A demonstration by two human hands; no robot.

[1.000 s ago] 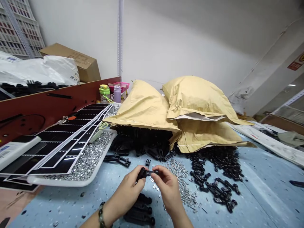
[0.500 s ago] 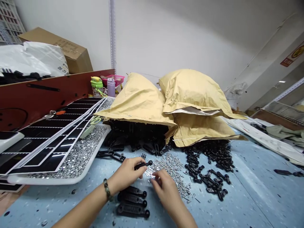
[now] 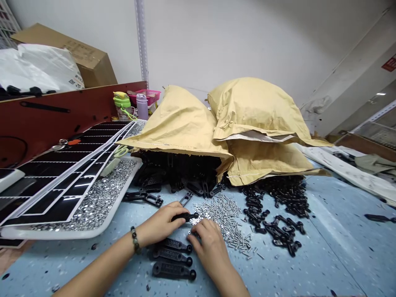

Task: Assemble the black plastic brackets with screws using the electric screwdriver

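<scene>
A: Left hand?
B: Pinching a black plastic link.
A: Right hand?
B: Fingers narrow among steel nuts; any hold unclear.
A: Left to do?
B: Three similar links lie at six o'clock, loose screws at one.

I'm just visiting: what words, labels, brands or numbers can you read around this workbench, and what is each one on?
Nothing here is clearly legible.
Printing on the cardboard box: too small to read.
Dark print on the white plastic bag: too small to read.
Red sign at the right edge: too blurred to read.
</scene>
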